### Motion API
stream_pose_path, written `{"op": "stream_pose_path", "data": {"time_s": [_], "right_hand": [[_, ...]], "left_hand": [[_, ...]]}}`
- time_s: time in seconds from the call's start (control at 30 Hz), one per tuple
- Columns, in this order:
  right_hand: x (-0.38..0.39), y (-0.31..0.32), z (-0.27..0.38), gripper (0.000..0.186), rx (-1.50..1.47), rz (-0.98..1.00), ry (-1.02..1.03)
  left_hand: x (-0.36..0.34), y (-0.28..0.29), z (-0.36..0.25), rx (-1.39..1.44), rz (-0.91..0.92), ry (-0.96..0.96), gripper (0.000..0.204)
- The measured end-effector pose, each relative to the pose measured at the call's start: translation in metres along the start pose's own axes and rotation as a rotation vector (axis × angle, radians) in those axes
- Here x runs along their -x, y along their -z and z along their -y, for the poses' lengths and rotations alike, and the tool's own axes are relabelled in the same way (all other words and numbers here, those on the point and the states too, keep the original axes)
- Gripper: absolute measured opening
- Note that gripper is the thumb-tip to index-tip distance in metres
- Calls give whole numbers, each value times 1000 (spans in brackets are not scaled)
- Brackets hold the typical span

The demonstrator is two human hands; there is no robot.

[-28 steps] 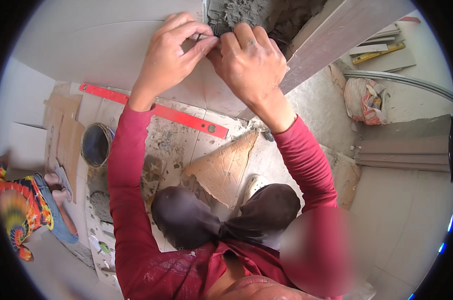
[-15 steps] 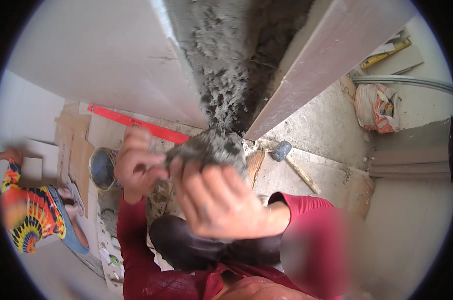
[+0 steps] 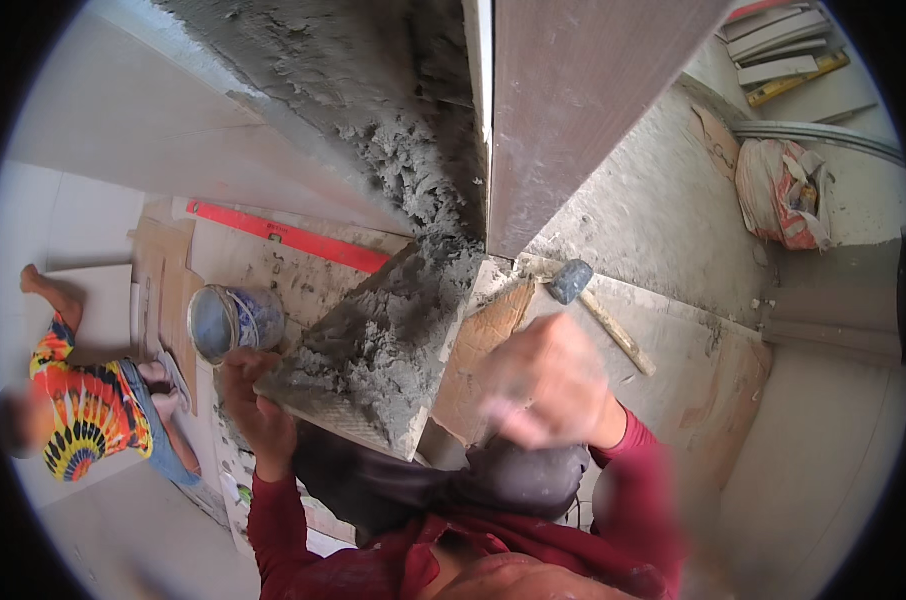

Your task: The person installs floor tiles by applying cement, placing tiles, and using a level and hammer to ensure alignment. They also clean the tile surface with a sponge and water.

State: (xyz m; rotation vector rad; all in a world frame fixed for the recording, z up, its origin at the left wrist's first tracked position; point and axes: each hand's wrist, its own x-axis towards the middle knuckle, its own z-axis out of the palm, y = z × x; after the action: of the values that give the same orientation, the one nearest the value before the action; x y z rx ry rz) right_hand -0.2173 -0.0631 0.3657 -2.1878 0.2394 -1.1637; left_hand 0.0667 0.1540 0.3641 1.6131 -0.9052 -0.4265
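A flat tile point(image 3: 338, 428) leans above my knees, its upward face thickly spread with wet grey mortar point(image 3: 378, 335). My left hand point(image 3: 258, 400) grips the tile's left corner, fingers curled round the edge. To the right of the tile, above my knee, my right hand point(image 3: 548, 385) is apart from it and smeared by motion. Whether that hand's fingers hold anything is hidden by the blur. Beyond the tile's far tip rises a mortar-coated strip of wall point(image 3: 413, 170), beside a smooth upright panel point(image 3: 573, 110).
A rubber mallet point(image 3: 573, 283) lies right of the tile, near torn cardboard point(image 3: 483, 350). Left are a red spirit level point(image 3: 293, 238) and a bucket point(image 3: 213, 325). A co-worker in a bright patterned shirt point(image 3: 88, 415) is far left. A sack point(image 3: 778, 195) stands at right.
My right hand has moved right, off the tile. My left hand has dropped and now holds the tile's left corner. The view has shifted, showing the mortar-covered face more fully.
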Motion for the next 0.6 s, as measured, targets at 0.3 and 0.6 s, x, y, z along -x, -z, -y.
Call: {"op": "stream_pose_path", "data": {"time_s": [0.3, 0.6], "right_hand": [[150, 11, -100, 12, 341, 21, -907], [160, 42, -132, 23, 572, 331, -920]], "left_hand": [[49, -49, -50, 428, -233, 533, 59], [71, -63, -35, 717, -375, 650, 30]]}}
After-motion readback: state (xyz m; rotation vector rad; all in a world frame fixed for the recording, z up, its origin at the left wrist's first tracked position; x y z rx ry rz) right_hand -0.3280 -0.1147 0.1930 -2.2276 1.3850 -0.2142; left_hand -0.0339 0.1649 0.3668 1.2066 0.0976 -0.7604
